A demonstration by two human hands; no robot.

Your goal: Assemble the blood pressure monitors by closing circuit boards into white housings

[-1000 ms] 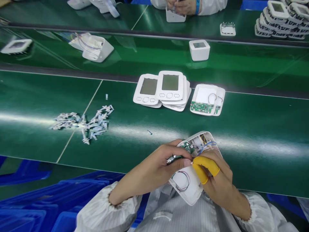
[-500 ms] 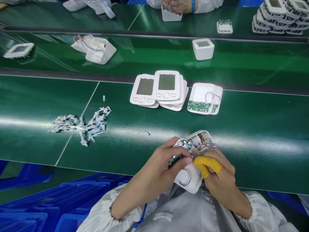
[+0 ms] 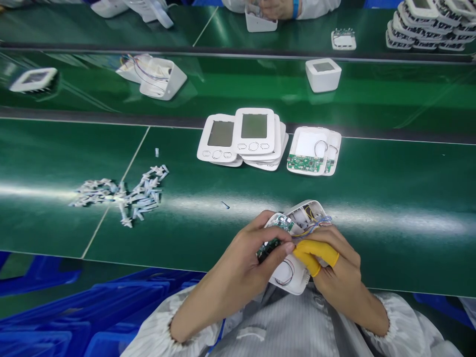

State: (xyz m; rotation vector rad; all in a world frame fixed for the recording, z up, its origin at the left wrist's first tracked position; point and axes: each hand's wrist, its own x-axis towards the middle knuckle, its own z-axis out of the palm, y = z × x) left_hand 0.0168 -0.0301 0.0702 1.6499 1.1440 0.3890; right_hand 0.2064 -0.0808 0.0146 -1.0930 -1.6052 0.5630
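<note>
My left hand [image 3: 234, 258] pinches a small green circuit board [image 3: 268, 250] between thumb and fingers, over the near part of a white plastic housing [image 3: 290, 280]. My right hand [image 3: 336, 270] grips that open housing from the right, with yellow finger cots [image 3: 314, 255] on two fingers. Thin coloured wires [image 3: 316, 223] and a second green board [image 3: 285, 223] show inside its far end. My fingers hide most of the housing's middle.
Ahead on the green belt lie stacked white display panels [image 3: 238, 139], an open housing with a green board [image 3: 314, 151], and a heap of small white plastic parts [image 3: 126, 196]. Blue bins [image 3: 74, 307] sit to my left. A co-worker's hand [image 3: 271, 7] works across the far belt.
The housing has risen slightly up the view, with its near end now closer to my hands. Both hands stay on the same objects, and the belt items have shifted slightly left in view.
</note>
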